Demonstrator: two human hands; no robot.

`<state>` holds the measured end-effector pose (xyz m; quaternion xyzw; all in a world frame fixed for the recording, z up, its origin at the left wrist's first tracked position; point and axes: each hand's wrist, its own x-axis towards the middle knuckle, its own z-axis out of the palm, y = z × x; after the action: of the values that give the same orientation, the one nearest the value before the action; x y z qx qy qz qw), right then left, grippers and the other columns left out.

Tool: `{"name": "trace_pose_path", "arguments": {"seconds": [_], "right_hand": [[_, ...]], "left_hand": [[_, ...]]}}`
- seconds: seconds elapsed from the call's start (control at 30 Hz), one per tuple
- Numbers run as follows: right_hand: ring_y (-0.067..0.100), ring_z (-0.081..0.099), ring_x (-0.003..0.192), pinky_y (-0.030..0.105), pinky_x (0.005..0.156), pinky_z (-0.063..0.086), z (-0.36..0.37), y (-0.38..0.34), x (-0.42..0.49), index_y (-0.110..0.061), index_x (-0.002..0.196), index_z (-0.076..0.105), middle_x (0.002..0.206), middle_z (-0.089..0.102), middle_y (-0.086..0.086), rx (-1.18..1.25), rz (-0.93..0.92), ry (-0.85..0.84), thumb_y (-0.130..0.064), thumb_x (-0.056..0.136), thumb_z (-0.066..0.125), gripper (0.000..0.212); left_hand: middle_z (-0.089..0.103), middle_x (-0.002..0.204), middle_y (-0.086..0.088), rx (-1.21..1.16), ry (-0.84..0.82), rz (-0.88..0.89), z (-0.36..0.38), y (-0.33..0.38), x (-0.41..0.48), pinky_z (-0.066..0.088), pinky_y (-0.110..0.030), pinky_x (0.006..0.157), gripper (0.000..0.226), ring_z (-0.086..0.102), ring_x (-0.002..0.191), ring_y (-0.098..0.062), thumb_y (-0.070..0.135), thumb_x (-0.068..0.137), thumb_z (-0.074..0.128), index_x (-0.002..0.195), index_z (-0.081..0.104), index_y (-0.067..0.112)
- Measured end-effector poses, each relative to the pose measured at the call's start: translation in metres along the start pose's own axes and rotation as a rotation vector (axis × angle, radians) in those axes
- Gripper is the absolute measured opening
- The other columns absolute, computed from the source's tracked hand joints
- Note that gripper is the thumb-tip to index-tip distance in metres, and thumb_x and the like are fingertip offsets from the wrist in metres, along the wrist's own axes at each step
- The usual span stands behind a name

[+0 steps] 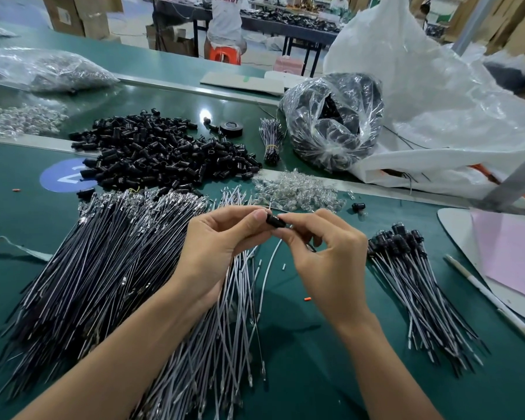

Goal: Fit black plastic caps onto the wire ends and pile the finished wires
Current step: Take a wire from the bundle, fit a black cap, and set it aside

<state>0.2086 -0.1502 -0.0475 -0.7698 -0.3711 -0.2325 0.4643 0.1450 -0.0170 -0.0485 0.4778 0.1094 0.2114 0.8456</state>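
**One cap between both my hands**

My left hand [222, 237] and right hand [325, 253] meet above the green table [315, 359], each pinching the black cap [274, 221] between thumb and forefinger. A white wire [265, 274] hangs down from just under it. The loose caps [164, 153] lie heaped beyond the uncapped wires [103, 268] on my left. The finished wires [406, 268] lie piled to my right.

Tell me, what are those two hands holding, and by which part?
A small black cap, pinched between both: left hand at its left end, right hand at its right. A white wire hangs below it.
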Motion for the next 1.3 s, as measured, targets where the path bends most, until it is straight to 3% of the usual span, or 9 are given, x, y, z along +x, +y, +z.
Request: {"name": "trace_pose_path", "arguments": {"seconds": [0.3,0.43,0.53,0.7,0.83,0.97,1.1,1.2,1.3], "right_hand": [[0.012,0.063,0.083,0.009,0.076,0.042,-0.001,0.002,0.002,-0.010,0.089,0.075,0.089,0.072,-0.006,-0.017,0.058,-0.021,-0.011,0.075,0.082,0.016],[0.011,0.066,0.087,0.019,0.083,0.048,-0.007,0.011,0.005,-0.010,0.087,0.075,0.089,0.072,-0.006,-0.064,0.126,-0.015,-0.008,0.074,0.083,0.016],[0.000,0.065,0.087,0.009,0.082,0.044,-0.011,0.015,0.008,-0.016,0.084,0.075,0.087,0.071,-0.013,0.005,0.185,-0.003,-0.010,0.072,0.084,0.016],[0.014,0.071,0.080,0.024,0.075,0.055,-0.019,0.016,0.014,-0.020,0.079,0.076,0.081,0.076,0.001,0.622,0.541,0.002,-0.011,0.070,0.081,0.013],[0.027,0.072,0.091,0.034,0.083,0.057,-0.030,0.016,0.021,-0.007,0.085,0.072,0.097,0.074,0.016,1.243,0.650,0.061,-0.010,0.077,0.068,0.010],[0.020,0.073,0.079,0.030,0.072,0.058,-0.036,0.013,0.023,-0.012,0.073,0.074,0.086,0.075,0.011,1.476,0.714,0.125,-0.015,0.081,0.055,0.021],[0.010,0.064,0.059,0.022,0.058,0.055,-0.033,0.008,0.019,-0.008,0.094,0.074,0.071,0.069,0.003,1.382,0.735,-0.080,-0.016,0.086,0.061,0.018],[0.013,0.062,0.054,0.023,0.056,0.054,-0.018,0.000,0.012,-0.010,0.103,0.072,0.071,0.070,0.009,1.077,0.698,-0.306,-0.011,0.078,0.068,0.025],[0.016,0.063,0.054,0.024,0.056,0.053,-0.005,-0.007,0.006,-0.009,0.110,0.064,0.071,0.071,0.012,0.899,0.655,-0.349,-0.013,0.075,0.071,0.036]], "left_hand": [[0.075,0.082,-0.006,0.149,0.064,0.105,0.001,0.006,-0.002,0.057,-0.023,0.060,0.014,0.072,0.072,-0.017,0.019,0.072,0.071,0.083,0.074,0.011],[0.076,0.082,-0.005,0.029,0.265,0.155,-0.011,0.022,0.003,0.058,-0.023,0.062,0.012,0.073,0.074,-0.018,0.019,0.080,0.065,0.089,0.070,0.012],[0.075,0.078,-0.001,-0.020,0.370,0.200,-0.017,0.027,0.005,0.057,-0.022,0.062,0.006,0.072,0.071,-0.015,0.013,0.091,0.061,0.090,0.067,0.011],[0.075,0.078,-0.006,-0.039,0.310,0.122,-0.019,0.025,0.005,0.057,-0.022,0.063,0.008,0.073,0.073,-0.017,0.009,0.093,0.058,0.091,0.066,0.007],[0.074,0.090,-0.012,0.041,0.079,-0.036,-0.019,0.023,0.004,0.059,-0.028,0.062,0.011,0.072,0.079,-0.026,0.009,0.086,0.057,0.095,0.064,0.006],[0.072,0.102,-0.014,0.079,-0.015,-0.032,-0.017,0.022,0.002,0.058,-0.031,0.069,0.034,0.070,0.089,-0.026,0.026,0.074,0.052,0.098,0.067,0.008],[0.073,0.100,-0.008,0.152,-0.090,0.007,-0.013,0.019,0.001,0.057,-0.027,0.073,0.023,0.068,0.089,-0.019,0.034,0.086,0.066,0.096,0.073,0.015],[0.075,0.096,-0.009,0.239,-0.185,0.014,-0.006,0.013,-0.003,0.058,-0.028,0.074,0.035,0.069,0.085,-0.019,0.037,0.071,0.072,0.098,0.077,0.016],[0.075,0.089,-0.012,0.252,-0.174,0.044,-0.001,0.008,-0.006,0.058,-0.029,0.070,0.035,0.071,0.076,-0.020,0.029,0.065,0.077,0.096,0.077,0.012]]}}
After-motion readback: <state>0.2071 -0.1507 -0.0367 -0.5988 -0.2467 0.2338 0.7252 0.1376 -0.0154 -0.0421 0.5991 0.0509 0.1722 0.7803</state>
